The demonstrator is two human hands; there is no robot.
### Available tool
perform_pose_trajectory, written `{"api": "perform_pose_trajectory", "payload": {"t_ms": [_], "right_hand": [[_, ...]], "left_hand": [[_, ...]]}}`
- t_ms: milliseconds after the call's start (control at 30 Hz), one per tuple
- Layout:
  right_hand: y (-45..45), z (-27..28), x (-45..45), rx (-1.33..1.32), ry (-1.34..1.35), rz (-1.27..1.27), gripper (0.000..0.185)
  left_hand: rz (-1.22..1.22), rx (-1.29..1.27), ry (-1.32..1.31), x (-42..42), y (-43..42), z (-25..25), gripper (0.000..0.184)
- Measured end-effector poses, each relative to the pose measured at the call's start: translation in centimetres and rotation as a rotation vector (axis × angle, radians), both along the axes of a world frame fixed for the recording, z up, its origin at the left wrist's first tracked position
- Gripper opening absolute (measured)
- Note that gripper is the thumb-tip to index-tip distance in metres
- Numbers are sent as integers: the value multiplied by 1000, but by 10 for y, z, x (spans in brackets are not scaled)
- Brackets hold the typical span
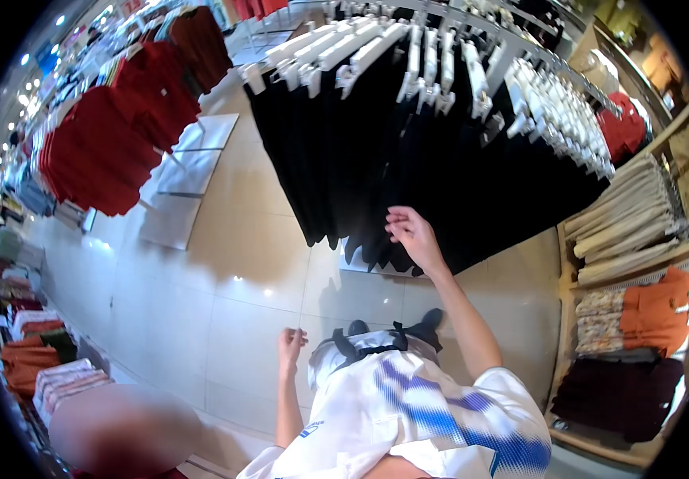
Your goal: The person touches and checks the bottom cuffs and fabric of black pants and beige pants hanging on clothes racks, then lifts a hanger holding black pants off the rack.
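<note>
My right hand point(414, 234) is raised in front of a row of long black garments point(440, 176). Its fingers are slightly bent and apart, with nothing in them; whether they brush the cloth I cannot tell. The garments, trousers or skirts, hang from white clip hangers point(364, 46) on a metal rail. Lower and to the left, my left hand point(292, 345) hovers over the tiled floor beside my waist. Loosely curled, its fingers hold nothing that shows.
Red tops point(97, 152) hang on a rack at the left, beside a low white platform point(193, 172). Wooden shelves point(564, 335) on the right bear folded pale trousers point(627, 211) and an orange garment point(659, 311). Folded clothes point(69, 383) lie at lower left, near a blurred patch.
</note>
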State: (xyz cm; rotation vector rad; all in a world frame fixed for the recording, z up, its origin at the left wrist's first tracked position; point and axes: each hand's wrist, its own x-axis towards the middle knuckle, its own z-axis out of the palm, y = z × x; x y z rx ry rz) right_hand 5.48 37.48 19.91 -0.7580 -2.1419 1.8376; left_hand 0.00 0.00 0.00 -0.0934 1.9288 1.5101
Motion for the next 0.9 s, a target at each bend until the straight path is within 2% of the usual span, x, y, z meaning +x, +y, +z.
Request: {"api": "perform_pose_trajectory", "payload": {"t_ms": [67,100,167,233,300,333,400,500,567,633,667,733,767,833,867,900], "right_hand": [[17,8,-7,146,123,46,49],[-10,10,-71,149,178,63,49],[-4,3,-82,571,195,-120,53],[3,-11,-88,716,171,-281,60],[15,-18,-82,763,197,-409,60],[29,-17,-69,803,163,-371,60],[24,-21,-84,630,214,-343,62],[26,-18,-102,591,172,-372,64],[33,-29,-113,648,124,-437,64],[40,-34,-126,851,258,-562,54],[43,-33,-131,836,273,-588,54],[46,-27,-125,565,215,-521,42],[45,-24,-121,569,140,-564,31],[50,-20,-109,501,-27,-473,30],[51,-24,-105,488,-28,-493,30],[49,-26,-102,328,127,-482,31]], "left_hand": [[-32,37,126,15,40,26,15],[-45,70,245,-53,26,44,17],[-113,157,313,-57,56,58,18],[-155,202,340,-69,77,75,17],[-295,260,436,-69,106,87,17],[-264,296,393,-49,129,82,17],[-337,323,402,-67,138,90,20],[-457,315,509,-77,163,105,19],[-506,354,612,-89,181,134,18],[-641,328,799,-107,205,158,16],[-635,370,827,-118,219,166,15],[-651,385,847,-136,249,175,14],[-685,375,847,-146,262,176,14],[-647,432,993,-162,290,181,35],[-672,428,993,-167,302,183,35],[-698,307,1151,-169,312,184,51]]}}
